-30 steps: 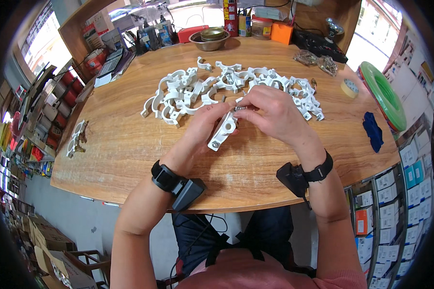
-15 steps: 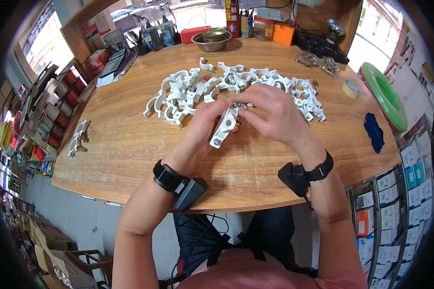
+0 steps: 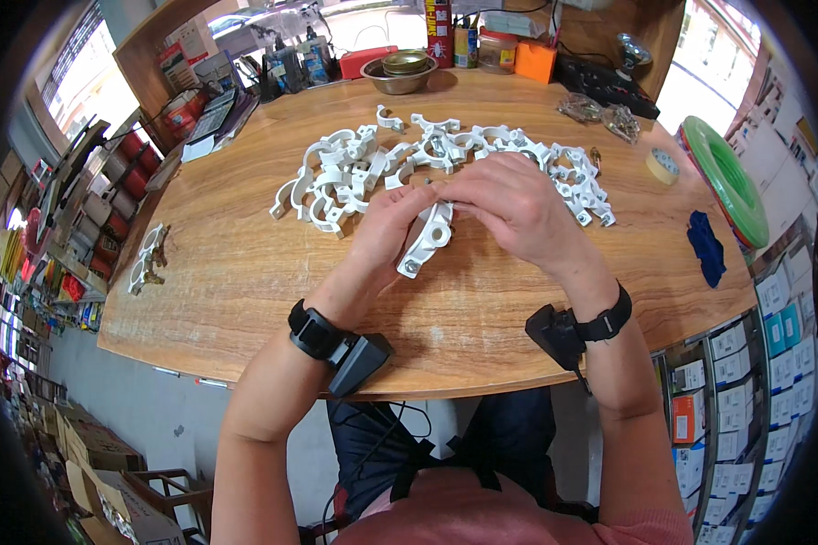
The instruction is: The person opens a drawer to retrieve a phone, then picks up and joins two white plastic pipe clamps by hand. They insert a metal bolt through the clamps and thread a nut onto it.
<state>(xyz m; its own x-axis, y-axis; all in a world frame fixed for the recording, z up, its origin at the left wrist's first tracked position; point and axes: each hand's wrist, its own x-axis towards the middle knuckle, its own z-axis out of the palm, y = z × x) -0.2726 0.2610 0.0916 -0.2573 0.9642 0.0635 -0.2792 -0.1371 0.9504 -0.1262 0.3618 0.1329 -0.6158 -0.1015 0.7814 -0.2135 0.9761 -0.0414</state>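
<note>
My left hand (image 3: 389,229) is closed around a white plastic pipe clamp (image 3: 427,240), tilted with its lower end toward me. A metal screw or nut (image 3: 412,266) sits in that lower end, and a round hole shows in the clamp's middle. My right hand (image 3: 509,202) pinches at the clamp's upper end, its fingertips meeting my left fingertips. Whatever hardware lies between them is mostly covered by the fingers. Just beyond both hands spreads a heap of white pipe clamp halves (image 3: 336,173), with more clamps fitted with screws (image 3: 580,186) on its right side.
Two white clamps with brownish pieces (image 3: 147,259) lie at the left. Metal bowls (image 3: 398,80) stand at the back. On the right are bags of hardware (image 3: 600,116), a tape roll (image 3: 662,166), a dark blue cloth (image 3: 705,249) and a coil of green hose (image 3: 727,182).
My right fingers have closed over the clamp's upper end, covering the metal hardware that showed there before. The clamp has turned slightly in my left hand.
</note>
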